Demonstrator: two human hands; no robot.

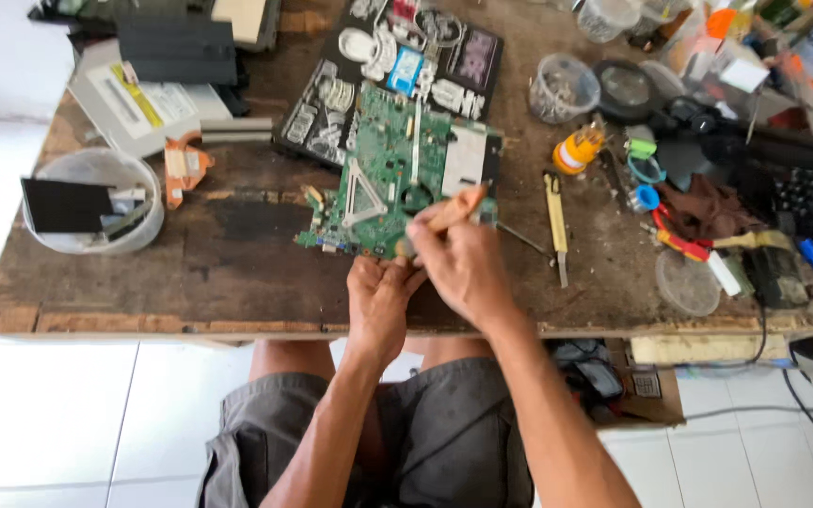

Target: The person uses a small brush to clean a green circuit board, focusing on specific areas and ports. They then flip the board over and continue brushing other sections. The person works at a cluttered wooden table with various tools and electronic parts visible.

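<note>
Plastic tub (96, 202) is sitting well left of the circuit board (383, 174), untouched. Board is lying bare on the table (228, 273); work seems midway. Left hand (380, 299) is pinching its near edge. Right hand (463, 263) is gripping a wooden-handled tool (449, 214), tip on board. Tweezers (557, 226) are lying just right.

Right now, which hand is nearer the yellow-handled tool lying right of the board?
Right. The right hand sits at the green board's near edge gripping a wooden-handled tool, just left of the yellow-handled tool. The left hand is lower and farther left, at the table edge.
</note>
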